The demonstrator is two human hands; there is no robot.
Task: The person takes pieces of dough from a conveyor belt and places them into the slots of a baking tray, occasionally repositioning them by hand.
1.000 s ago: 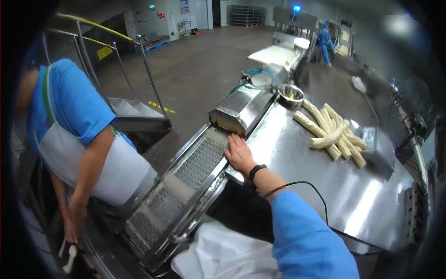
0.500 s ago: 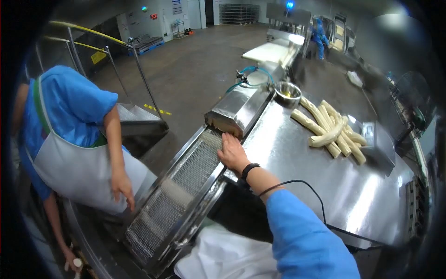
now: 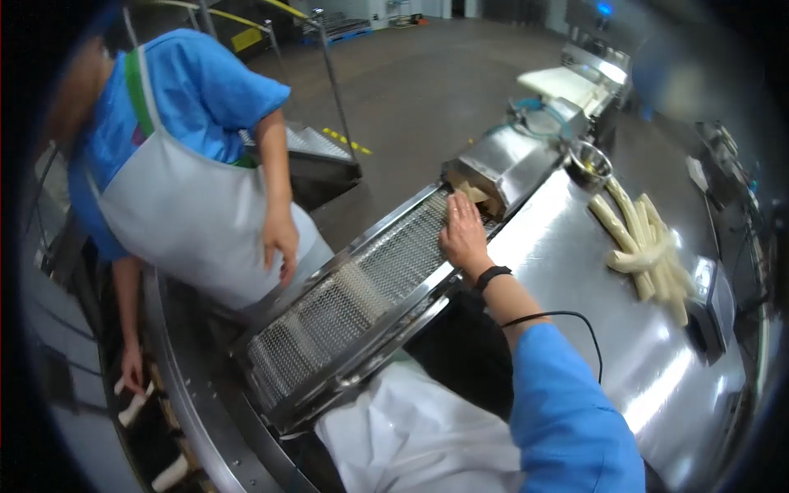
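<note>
The belt (image 3: 329, 316) runs from lower left to mid-frame. At its upper end, the right hand (image 3: 466, 234) is unclenched, fingers extended; contact I can't tell. Rolls (image 3: 649, 255) lie at right. Fingertips are best well clear of the hood (image 3: 514, 164).

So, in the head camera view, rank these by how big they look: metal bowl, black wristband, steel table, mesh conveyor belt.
Largest to smallest:
Steel table
Mesh conveyor belt
Metal bowl
Black wristband
</note>
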